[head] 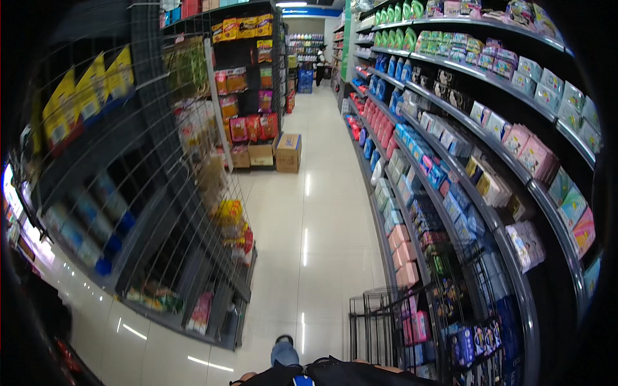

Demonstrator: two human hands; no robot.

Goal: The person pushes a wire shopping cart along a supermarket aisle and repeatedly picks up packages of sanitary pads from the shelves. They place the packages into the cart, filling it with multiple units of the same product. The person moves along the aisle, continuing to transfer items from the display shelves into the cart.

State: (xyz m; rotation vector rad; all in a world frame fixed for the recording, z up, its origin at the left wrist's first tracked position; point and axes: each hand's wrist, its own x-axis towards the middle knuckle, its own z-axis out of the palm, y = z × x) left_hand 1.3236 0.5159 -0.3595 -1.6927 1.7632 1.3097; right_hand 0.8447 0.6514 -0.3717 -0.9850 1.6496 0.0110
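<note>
Neither of my hands is in view; only slivers of skin, probably my arms, show beside my dark top (357, 374) at the bottom edge. Below me one leg in blue jeans (285, 354) ends in a dark shoe (285, 339) on the pale tiled floor (280, 270). A store aisle stretches ahead. On my right, long shelves hold packs of pads and tissues, among them pink packs (530, 150), and green detergent bottles (410, 39). To my left stands a wire mesh rack (193, 241) with hanging bagged goods.
A black wire display rack (374, 323) juts into the aisle at the near right. Cardboard boxes (288, 153) sit by the snack shelf (246, 91) on the left. Farther off are a blue stack or bin (305, 81) and a person in dark clothes (320, 65).
</note>
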